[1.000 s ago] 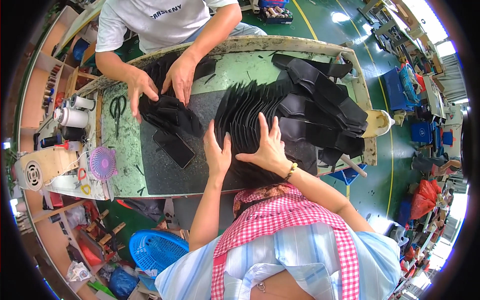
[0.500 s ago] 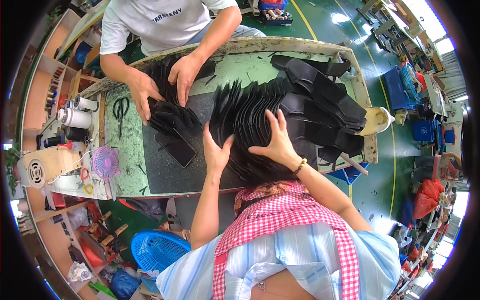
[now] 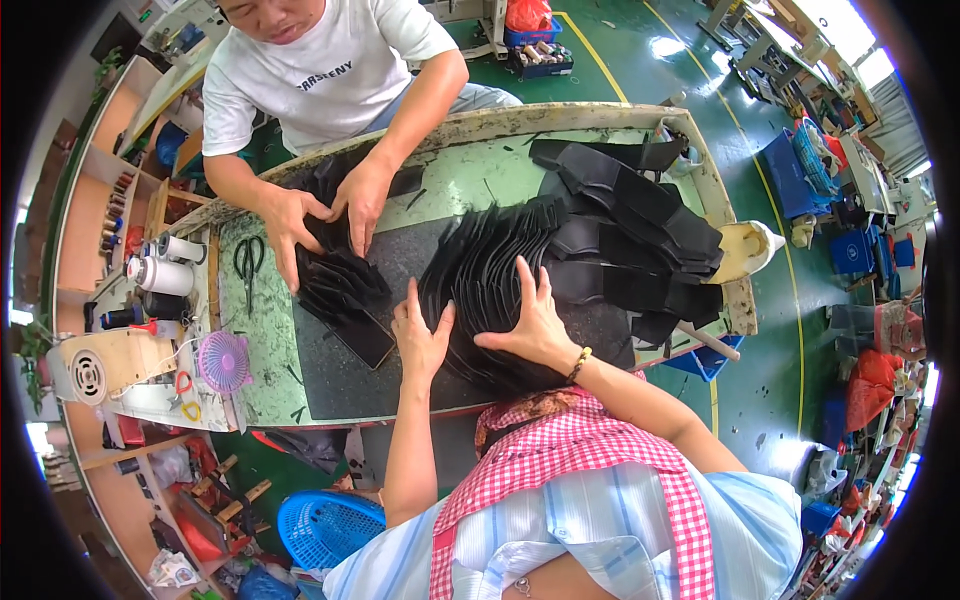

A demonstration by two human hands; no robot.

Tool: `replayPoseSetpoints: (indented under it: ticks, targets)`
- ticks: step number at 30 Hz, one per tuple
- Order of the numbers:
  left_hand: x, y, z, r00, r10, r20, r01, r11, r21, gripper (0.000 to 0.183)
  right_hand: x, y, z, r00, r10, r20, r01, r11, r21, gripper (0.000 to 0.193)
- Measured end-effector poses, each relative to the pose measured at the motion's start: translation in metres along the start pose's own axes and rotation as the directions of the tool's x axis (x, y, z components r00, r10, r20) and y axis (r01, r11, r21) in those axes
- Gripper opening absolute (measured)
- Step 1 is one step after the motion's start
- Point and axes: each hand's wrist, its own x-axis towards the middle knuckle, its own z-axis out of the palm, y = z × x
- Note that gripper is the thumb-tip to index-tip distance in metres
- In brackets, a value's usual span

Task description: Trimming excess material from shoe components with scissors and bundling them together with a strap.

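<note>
Head view. Your left hand (image 3: 422, 340) is spread wide, thumb away from fingers, at the left flank of the fanned black pieces (image 3: 490, 255). Your right hand (image 3: 528, 325) is spread too, fingers over the right flank, thumb toward the middle. The fan lies between them on the dark mat (image 3: 335, 388), many thin edges upright or leaning. How hard either palm presses: cannot tell.

Risks, as judged. Uneven pressure from your two sides could buckle the row or let leaves slide out of line. A push rightward could ride the fan onto the flat black pieces (image 3: 640, 215), which lie right against it, and mix the two. The near end sits close to your checked apron (image 3: 585, 450); leaning in could drag leaves over the table edge.

Edges and room. Leftward you have only a thin strip of mat before the phone-like slab (image 3: 368, 345) and the co-worker's bundle (image 3: 345, 285), with the co-worker's hands (image 3: 365, 200) upon it; a wide swing there risks a bump. Scissors (image 3: 248, 265) lie well apart, beyond that bundle. Best clearance: the pale green tabletop (image 3: 455, 193) past the fan, up to the raised far rim (image 3: 590, 115).
</note>
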Motion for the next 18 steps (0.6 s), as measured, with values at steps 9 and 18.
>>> replayPoseSetpoints:
  ticks: [9,18]
  targets:
    - [-0.007,0.020,-0.006,0.996,-0.057,-0.069,0.059,0.998,0.026,0.095,-0.004,-0.003,0.006,1.000,0.000,-0.012,-0.001,0.995,-0.102,0.111]
    - [-0.003,0.034,-0.024,0.991,0.079,-0.108,-0.068,0.992,0.106,0.085,-0.004,0.002,0.002,0.999,-0.032,-0.018,0.029,0.990,-0.137,0.106]
